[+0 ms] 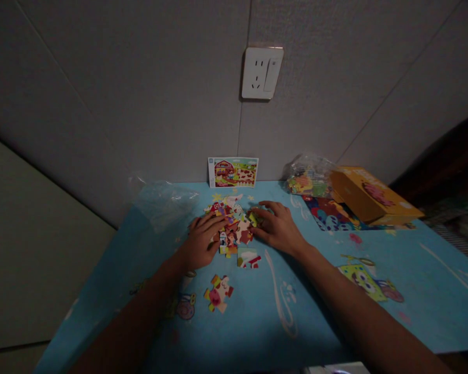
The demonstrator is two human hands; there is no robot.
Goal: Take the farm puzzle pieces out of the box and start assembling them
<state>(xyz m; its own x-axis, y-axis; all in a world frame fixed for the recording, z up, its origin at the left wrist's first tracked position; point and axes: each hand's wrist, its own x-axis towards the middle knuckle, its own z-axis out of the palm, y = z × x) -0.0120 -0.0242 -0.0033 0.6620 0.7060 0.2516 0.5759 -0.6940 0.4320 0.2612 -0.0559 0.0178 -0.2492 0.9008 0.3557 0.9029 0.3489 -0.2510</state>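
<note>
A heap of colourful jigsaw puzzle pieces lies in the middle of the blue table. My left hand rests palm down on the heap's left side, its fingers stretched over the pieces. At the right edge is my right hand, fingers curved and apart, with a green puzzle piece between thumb and fingers. Whether that piece is gripped is hard to see. A green-and-white piece sits at the heap's near edge. Closer to me, a pink-and-white piece lies apart.
A farm picture card leans against the wall below a socket. Clear plastic wrapping lies at the back left. Toward the back right are a plastic bag of pieces, an orange box and a dark colourful sheet.
</note>
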